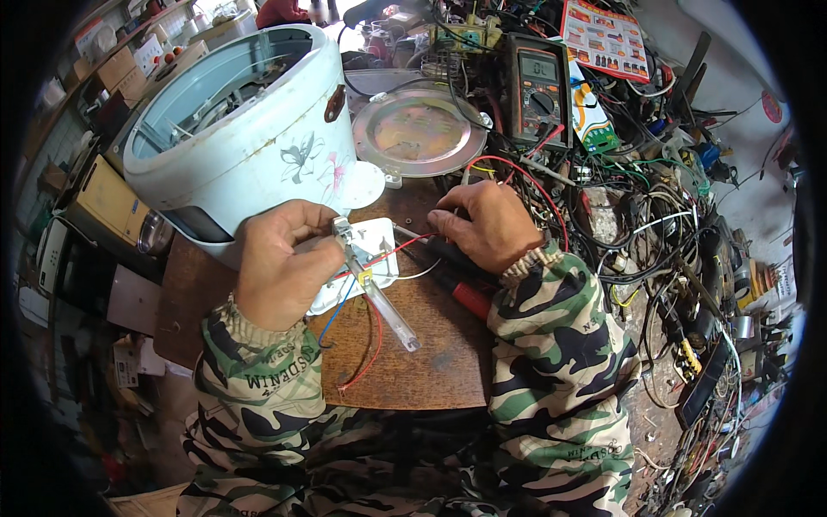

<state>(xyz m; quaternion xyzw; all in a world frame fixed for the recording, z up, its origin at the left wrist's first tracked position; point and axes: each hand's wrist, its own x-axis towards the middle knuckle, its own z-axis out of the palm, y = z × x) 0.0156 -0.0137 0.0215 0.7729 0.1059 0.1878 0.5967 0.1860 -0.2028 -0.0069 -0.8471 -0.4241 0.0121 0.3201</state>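
My left hand is closed on the metal end of a slim, clear strip-like part, with a yellow band around its middle. Red wires and a blue wire hang about it. Behind it a white plastic plate lies on the brown table. My right hand has its fingers curled together, and a red wire runs up to the fingertips; whatever they pinch is hidden. Under that hand lies a red-and-black tool handle, partly covered.
A pale blue appliance body with flower decoration stands open-topped at the left. Behind the hands lies a round metal plate. A multimeter stands at the back right. Tangled cables crowd the right side. Another person's red sleeve shows far back.
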